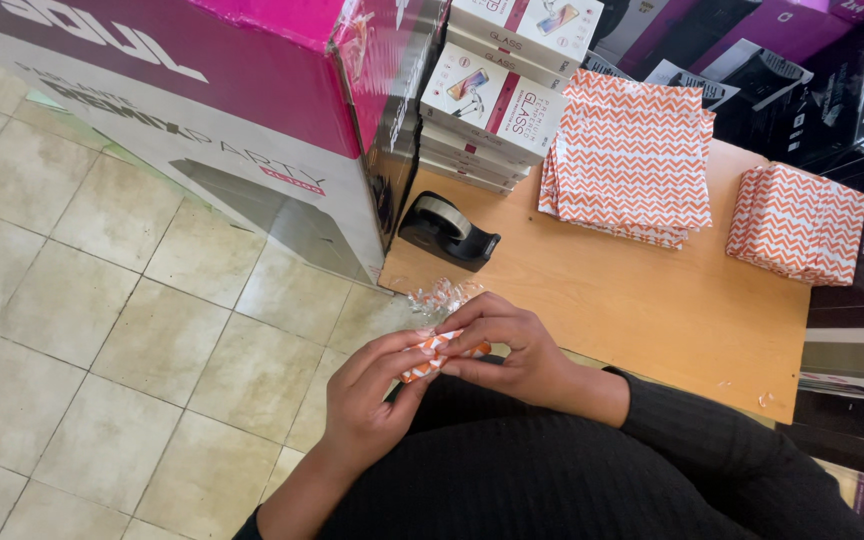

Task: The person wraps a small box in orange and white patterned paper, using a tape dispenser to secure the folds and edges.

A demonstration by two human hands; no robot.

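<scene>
Orange-and-white zigzag paper [436, 356], folded small, was the thing I held, yet it was the smallest item in view, so it comes last here. Biggest was the pink, white and grey carton [252, 110] standing on the tiled floor [102, 330] at the upper left, its corner right against the tabletop's left end. Next came the wooden tabletop [632, 300] itself, stretching away to my right. Beyond its far edge sat dark boxes [752, 70], partly in shadow. On the tabletop lay a stack of zigzag paper sheets [632, 160] in the same orange and white, and well apart from it, near the right edge, 1 wrapped parcel [797, 222] in that paper. Left of the sheets rose a pile of flat white boxes [497, 100], leaning against the carton. Just in front of that pile stood a black tape dispenser [449, 232]. Nearer me, at the tabletop's front left corner, lay a crumpled bit of clear film [442, 297].

My left hand [372, 390] and my right hand [502, 350] met over my lap, just off the tabletop's edge. Both were closed on the folded paper, fingertips pinching it from either side, with only a short striped strip showing between them.
</scene>
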